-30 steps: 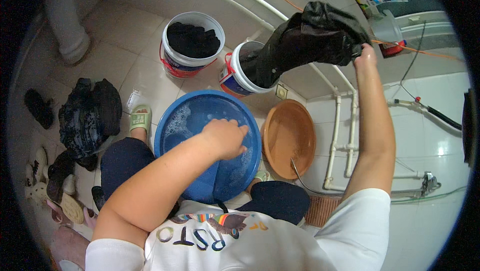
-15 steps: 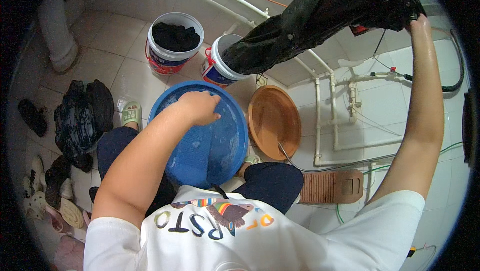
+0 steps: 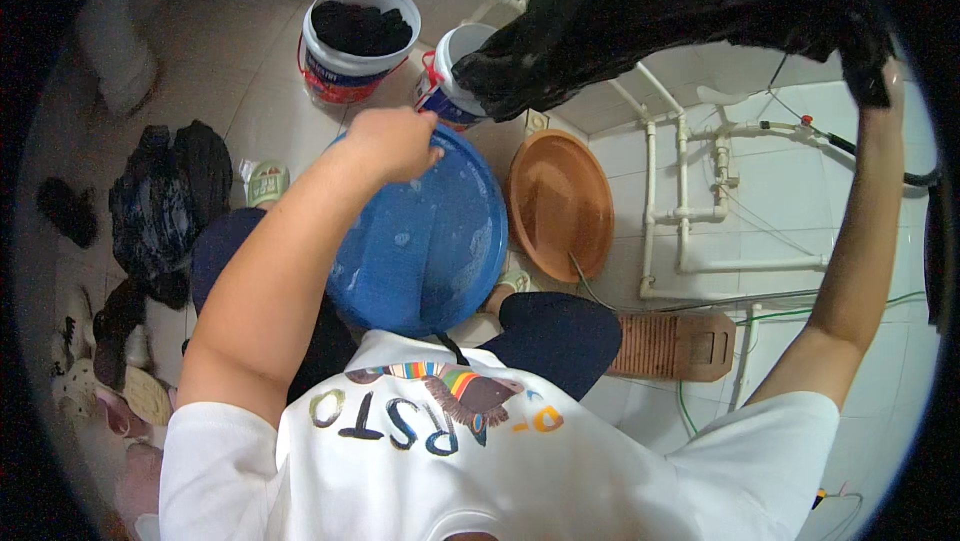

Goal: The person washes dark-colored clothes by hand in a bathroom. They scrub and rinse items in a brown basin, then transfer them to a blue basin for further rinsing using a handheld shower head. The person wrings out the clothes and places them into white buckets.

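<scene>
Head view: black garment (image 3: 680,11) stretched from right hand (image 3: 892,81), upper right, down-left to mouth of right-hand bucket (image 3: 440,106). Long axis slants, bunched end at bucket. Dark, creased, slightly shiny. Top cut off by frame; can't tell if low end is inside bucket. Right grips cloth, fingers mostly hidden. Left hand (image 3: 395,146) half-curled over blue basin (image 3: 450,241); can't tell if holding anything.

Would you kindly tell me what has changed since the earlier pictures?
The right hand, holding the black garment throughout, has drawn it farther up and rightward from the right bucket. The left hand moved forward over the blue basin to its far rim. The brown basin and left bucket stayed put.
</scene>
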A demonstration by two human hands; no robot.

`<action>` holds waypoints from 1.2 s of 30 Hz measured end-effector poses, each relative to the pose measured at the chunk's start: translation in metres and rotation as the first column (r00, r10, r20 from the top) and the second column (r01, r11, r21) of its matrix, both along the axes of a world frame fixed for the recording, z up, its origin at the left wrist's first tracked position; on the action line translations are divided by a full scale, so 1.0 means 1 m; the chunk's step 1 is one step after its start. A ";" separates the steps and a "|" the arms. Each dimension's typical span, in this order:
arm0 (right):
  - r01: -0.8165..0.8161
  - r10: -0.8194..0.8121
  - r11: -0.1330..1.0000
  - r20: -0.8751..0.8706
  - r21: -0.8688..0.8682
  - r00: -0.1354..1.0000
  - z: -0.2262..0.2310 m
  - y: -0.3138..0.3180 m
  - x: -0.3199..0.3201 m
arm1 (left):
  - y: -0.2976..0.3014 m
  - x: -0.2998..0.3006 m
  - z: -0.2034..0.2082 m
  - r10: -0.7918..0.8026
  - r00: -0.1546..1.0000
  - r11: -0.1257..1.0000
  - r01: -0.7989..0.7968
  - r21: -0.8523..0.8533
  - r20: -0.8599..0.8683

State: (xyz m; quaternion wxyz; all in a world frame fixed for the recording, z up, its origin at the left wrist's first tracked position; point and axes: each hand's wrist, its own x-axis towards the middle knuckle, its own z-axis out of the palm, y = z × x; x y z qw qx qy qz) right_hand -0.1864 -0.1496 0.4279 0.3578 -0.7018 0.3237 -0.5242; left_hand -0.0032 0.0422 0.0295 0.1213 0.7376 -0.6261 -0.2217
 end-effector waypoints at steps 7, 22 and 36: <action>-0.127 0.217 0.897 -0.171 0.424 0.961 -0.204 0.020 -0.040 | 0.006 0.013 -0.006 0.193 0.981 0.978 -0.190 -0.092 0.024; -0.335 0.399 0.798 -0.856 0.500 -0.327 -0.570 0.000 -0.084 | -0.009 -0.015 -0.012 0.047 0.999 0.998 -0.047 -0.034 0.005; 0.501 -0.082 0.343 -0.506 0.795 0.859 -0.644 -0.170 0.040 | -0.033 -0.025 -0.025 -0.013 0.998 0.997 0.017 0.071 -0.057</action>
